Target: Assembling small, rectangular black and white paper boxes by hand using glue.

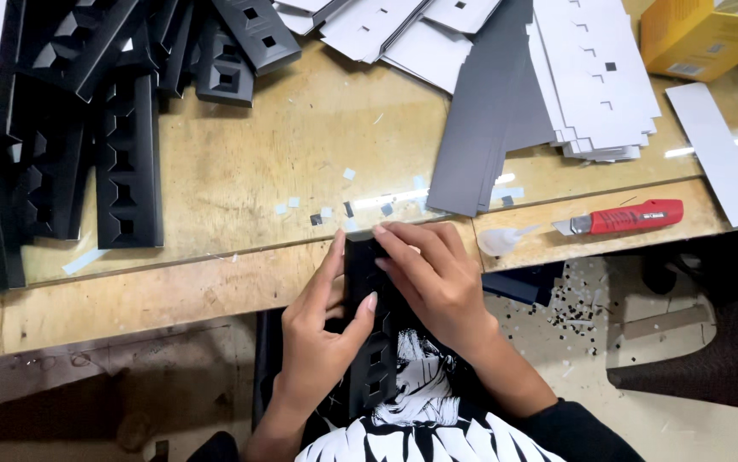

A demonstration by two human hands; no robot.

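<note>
Standing beside the table (215, 171), I see the person holding a long black folded cardboard strip (369, 342) upright-ish against their lap, its upper end leaning on the table's front edge so the wood takes some of the pressure. The left hand (322, 329) wraps the strip from the side, thumb across its face, a firm grip that seems meant to keep the folded walls from springing open. The right hand (429, 274) lies over the top end, fingers pressed flat and closed down on the same strip, apparently squeezing a flap into place. Just to the right, within easy reach on the table edge, lie a small clear glue bottle (500, 240) and a red utility knife (630, 216), well apart from the hands but near enough to grab without shifting. On the far left, finished black strips with cut-out windows (125, 162) are heaped together, kept out of the working space. Further back, flat stacks of white die-cut sheets (595, 77) and dark grey sheets (480, 128) fan out near a yellow box (707, 34), and a loose white paper strip (718, 150) lies beside them. Tiny square punch-outs (347, 205) are scattered on the wood just ahead of the hands, and more speckle the floor (574, 316) below.
</note>
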